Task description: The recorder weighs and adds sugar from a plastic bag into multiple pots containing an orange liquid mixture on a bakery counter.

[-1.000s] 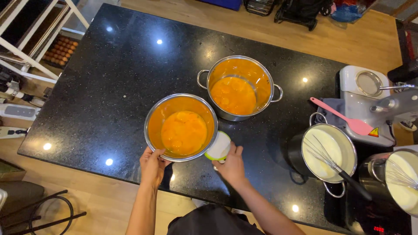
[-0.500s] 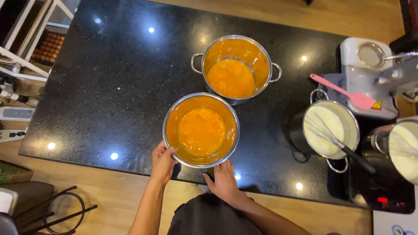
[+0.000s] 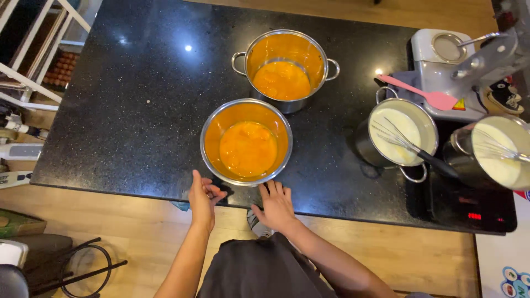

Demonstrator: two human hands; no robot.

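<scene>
Hands sat empty at the black worktop's (image 3: pixel 138 110) near edge: left hand (image 3: pixel 202 197) loosely curled, right hand (image 3: pixel 276 207) flat, fingers spread. Steel bowl (image 3: pixel 246 142) of orange liquid stood upright just beyond, round, mouth up. Right-side pot (image 3: pixel 493 152) was cut off.

Seen from above, a person in a dark charcoal-grey garment covering the torso; both forearms are bare, with no sleeves reaching the wrists (no watch, ring or glove is visible on the left hand (image 3: pixel 203 197) or right hand (image 3: pixel 276 207)).
</scene>
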